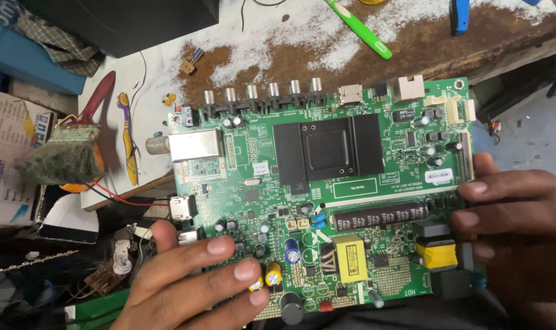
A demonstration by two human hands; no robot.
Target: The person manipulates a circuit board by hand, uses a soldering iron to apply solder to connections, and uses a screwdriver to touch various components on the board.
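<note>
Head view shows me both hands holding a green circuit board (327, 195) flat and face up, above the near edge of the worktop (278, 55); my left hand (192, 281) is clasped on the board's 7 o'clock corner, fingers (220, 245) spread over the small capacitors; my right hand (516, 214) is clasped on the 3 o'clock edge, fingertips curled onto the board beside the yellow transformer (438, 253). Neither hand is wide open; both are closed on the board.

I judge the step in hand as holding the board steady for inspection; any next move calls for an even grip at both edges, fingers off the tall parts near 6 o'clock, and the board kept level.

The board's long axis runs from 9 o'clock to 3 o'clock; the row of round silver sockets (262, 95) lines the far edge and points toward 12 o'clock; the black heat sink (328, 151) sits near the middle; the power section with a dark cylindrical part (378, 215) lies toward 5 o'clock.

Around it: a worn brush (67, 156) at 9 o'clock, just beside a cardboard box (9, 153); a green toothbrush (358, 29) at 12 o'clock on the rusty worktop, well apart from the board.
</note>
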